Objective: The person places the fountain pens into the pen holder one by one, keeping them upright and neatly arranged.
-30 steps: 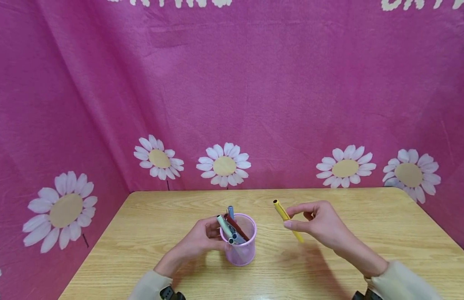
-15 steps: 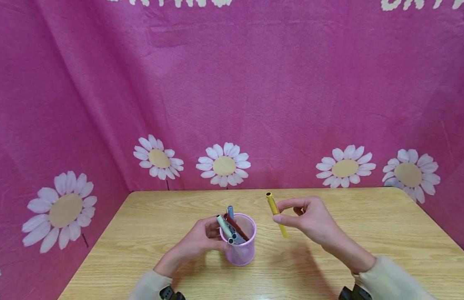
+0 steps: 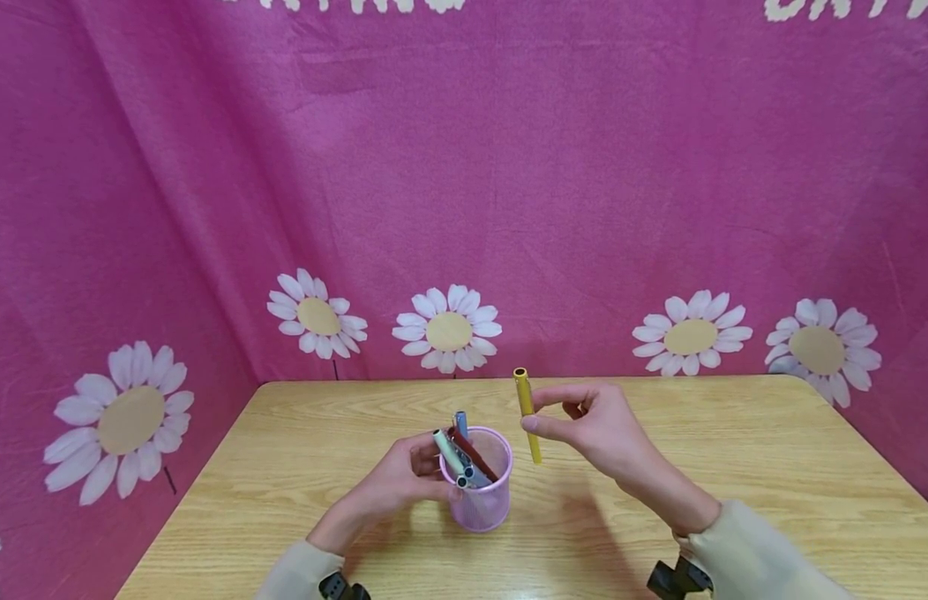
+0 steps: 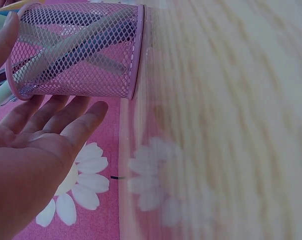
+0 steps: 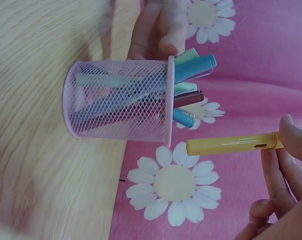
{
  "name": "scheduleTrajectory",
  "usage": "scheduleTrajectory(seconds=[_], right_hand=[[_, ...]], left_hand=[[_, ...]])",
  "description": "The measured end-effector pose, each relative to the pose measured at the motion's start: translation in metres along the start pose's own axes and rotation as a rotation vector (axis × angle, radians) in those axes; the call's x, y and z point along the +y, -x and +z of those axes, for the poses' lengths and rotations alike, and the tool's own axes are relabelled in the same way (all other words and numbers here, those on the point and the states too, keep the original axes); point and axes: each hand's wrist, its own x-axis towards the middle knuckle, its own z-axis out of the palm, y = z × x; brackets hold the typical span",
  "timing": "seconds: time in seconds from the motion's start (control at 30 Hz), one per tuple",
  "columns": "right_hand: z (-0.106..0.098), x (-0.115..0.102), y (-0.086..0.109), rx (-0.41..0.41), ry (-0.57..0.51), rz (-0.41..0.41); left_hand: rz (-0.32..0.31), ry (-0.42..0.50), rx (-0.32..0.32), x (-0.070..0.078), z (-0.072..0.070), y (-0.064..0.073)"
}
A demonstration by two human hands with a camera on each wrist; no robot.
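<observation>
A pink mesh pen holder (image 3: 488,510) stands upright on the table with several capped pens leaning in it. Among them are a mint green pen (image 3: 446,450), a dark red one (image 3: 475,454) and a blue one (image 3: 461,423). My left hand (image 3: 395,479) steadies the holder from its left side, thumb near the rim and fingers round the far side. To the right of the holder, above the table, my right hand (image 3: 599,427) pinches a yellow pen (image 5: 230,144) between thumb and fingers. That pen is nearly upright, its lower end close to the holder's rim height.
The light wooden table (image 3: 321,433) runs back to a pink curtain (image 3: 509,208) printed with white daisies. Dark wrist devices sit at both cuffs, such as the right wrist device (image 3: 680,577).
My right hand has moved left and slightly up with the yellow pen, which has turned from slanted to nearly upright. The left hand and the pen holder have stayed in place.
</observation>
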Motion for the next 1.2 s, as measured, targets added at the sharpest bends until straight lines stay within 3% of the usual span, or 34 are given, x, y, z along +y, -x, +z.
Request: scheduleTrajectory(seconds=[0.47,0.67,1.2], right_hand=[[0.02,-0.007,-0.006,-0.033,-0.105,-0.033],[0.027,-0.003,-0.008,-0.041,-0.119,-0.059],[0.042,0.018,-0.008,-0.036,-0.111,-0.032]], left_hand=[[-0.001,-0.01,-0.012,0.0,-0.001,0.001],[-0.029,0.001,-0.007,0.001,0.0,0.0],[-0.036,-0.003,-0.004,0.001,-0.001,0.001]])
